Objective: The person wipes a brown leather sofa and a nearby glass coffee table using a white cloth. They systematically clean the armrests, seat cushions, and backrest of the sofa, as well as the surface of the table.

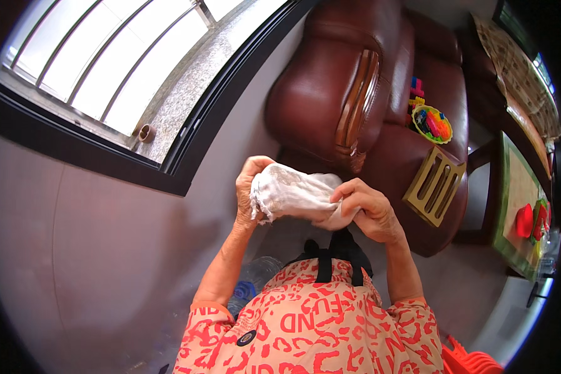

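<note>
Between my hands hangs a bunched white cloth (pixel 296 190) with a frayed edge and some greyish stains. My left hand (pixel 249 187) grips its frayed end, the fingers partly hidden behind the fabric. At the other end, my right hand (pixel 371 210) pinches the cloth between thumb and fingers. The cloth is held up in front of my body, folded or rolled over itself.
Ahead stands a dark red leather sofa (pixel 324 81) with a wooden armrest trim. On its seat are a basket of colourful toys (pixel 432 124) and a slotted board (pixel 436 187). A low table (pixel 511 206) is at right, a barred window (pixel 106 62) at left, clear plastic bottles (pixel 246 290) below.
</note>
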Motion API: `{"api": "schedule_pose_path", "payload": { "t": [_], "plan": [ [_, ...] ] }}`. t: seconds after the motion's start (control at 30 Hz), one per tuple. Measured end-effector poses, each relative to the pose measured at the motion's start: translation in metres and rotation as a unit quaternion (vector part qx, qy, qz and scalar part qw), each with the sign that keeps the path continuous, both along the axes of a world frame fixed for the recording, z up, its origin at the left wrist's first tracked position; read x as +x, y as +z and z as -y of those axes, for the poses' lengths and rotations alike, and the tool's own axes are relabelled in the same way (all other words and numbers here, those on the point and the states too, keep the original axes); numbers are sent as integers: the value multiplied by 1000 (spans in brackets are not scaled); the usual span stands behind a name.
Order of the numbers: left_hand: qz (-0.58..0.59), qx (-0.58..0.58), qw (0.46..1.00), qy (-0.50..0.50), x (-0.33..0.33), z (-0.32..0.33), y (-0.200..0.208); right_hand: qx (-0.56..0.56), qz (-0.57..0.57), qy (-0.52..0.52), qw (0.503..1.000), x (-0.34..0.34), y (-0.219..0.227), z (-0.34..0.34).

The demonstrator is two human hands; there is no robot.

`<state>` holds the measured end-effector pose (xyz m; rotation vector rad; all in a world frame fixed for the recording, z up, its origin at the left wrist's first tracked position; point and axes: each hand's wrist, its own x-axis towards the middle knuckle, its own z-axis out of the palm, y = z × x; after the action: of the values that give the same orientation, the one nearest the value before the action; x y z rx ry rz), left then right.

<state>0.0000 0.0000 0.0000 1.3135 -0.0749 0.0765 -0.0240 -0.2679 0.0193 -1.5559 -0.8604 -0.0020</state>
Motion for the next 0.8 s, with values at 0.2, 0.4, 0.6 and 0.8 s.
{"api": "schedule_pose_path", "payload": {
  "t": [0.2,0.4,0.6,0.8],
  "plan": [
    [-117,13,990,-83,8,8,2,-155,-54,-161,973,9,8,12],
    [-153,-223,937,-221,36,31,-12,-202,46,-225,952,46,-8,52],
    [-145,-490,829,-226,96,70,-15,67,-164,-262,949,132,44,43],
    [-126,-181,975,31,166,77,-33,-47,9,-382,923,259,2,22]
  ]
}}
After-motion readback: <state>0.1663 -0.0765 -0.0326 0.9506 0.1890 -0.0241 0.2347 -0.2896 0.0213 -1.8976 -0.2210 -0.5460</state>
